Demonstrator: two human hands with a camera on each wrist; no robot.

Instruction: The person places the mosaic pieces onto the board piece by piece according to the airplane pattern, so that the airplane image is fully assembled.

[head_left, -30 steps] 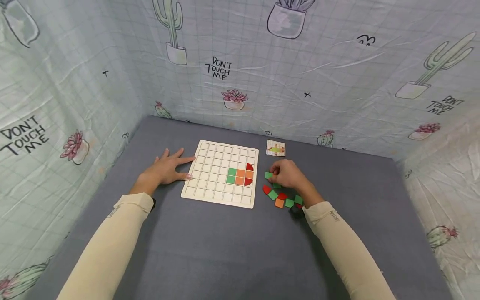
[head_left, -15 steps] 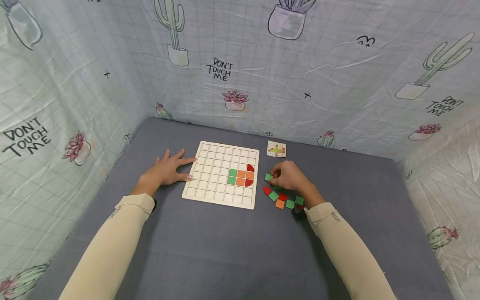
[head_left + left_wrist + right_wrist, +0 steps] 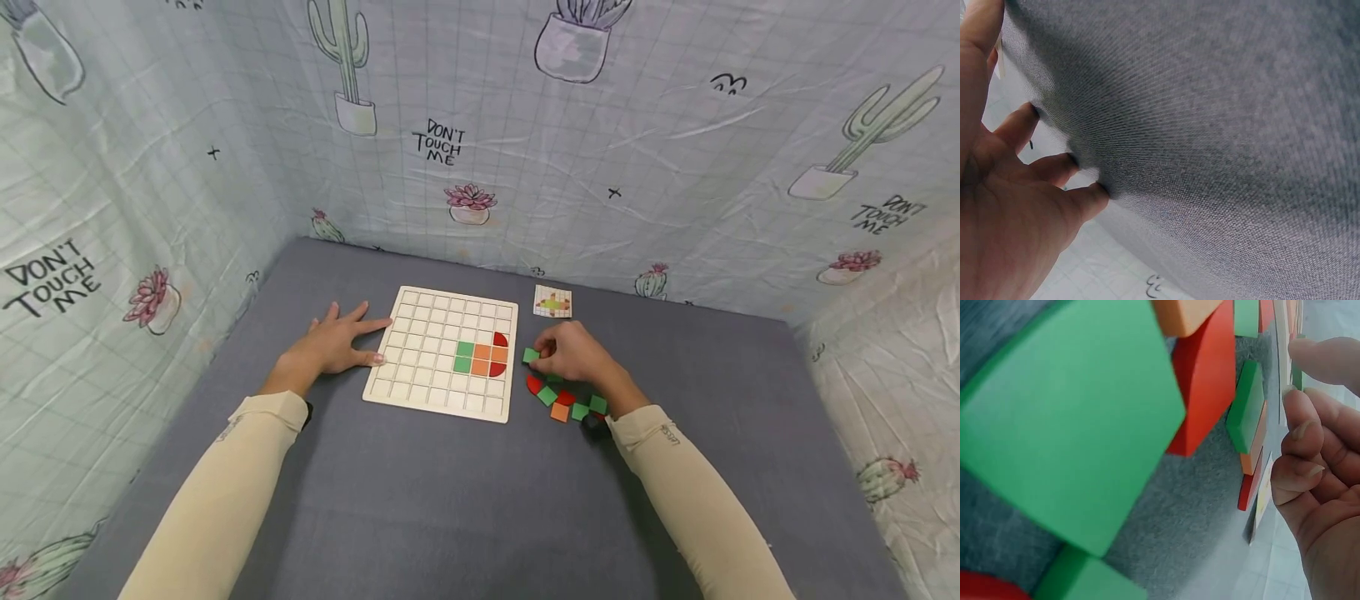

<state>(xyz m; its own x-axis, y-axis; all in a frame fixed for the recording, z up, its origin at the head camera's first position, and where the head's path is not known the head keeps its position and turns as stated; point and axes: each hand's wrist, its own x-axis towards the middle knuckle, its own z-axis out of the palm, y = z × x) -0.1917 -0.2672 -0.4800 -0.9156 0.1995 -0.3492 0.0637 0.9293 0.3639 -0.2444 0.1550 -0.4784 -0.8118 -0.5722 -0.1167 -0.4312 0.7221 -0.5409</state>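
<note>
A pale square grid board [image 3: 420, 397] lies flat on the table. Green and orange square tiles and two red quarter-round tiles [image 3: 497, 368] sit on its right half. My left hand [image 3: 327, 344] is spread at the board's left edge, its thumb and index finger touching the rim; in the left wrist view the other fingertips rest on the cloth. To the right of the board, my right hand [image 3: 573, 350] pinches a green square tile [image 3: 530, 356] between thumb and finger. In the right wrist view only a sliver of this tile shows beyond the thumb.
Several loose tiles, among them an orange square [image 3: 560, 412] and a red quarter-round [image 3: 534, 384], lie below the right hand. A small pattern card [image 3: 552, 302] lies behind it. Printed fabric [image 3: 555, 167] hangs around the grey table [image 3: 420, 500].
The green tile in my right hand has moved slightly left, toward the board's right edge. My left hand stays at the board, and the tiles on the grid look the same.
</note>
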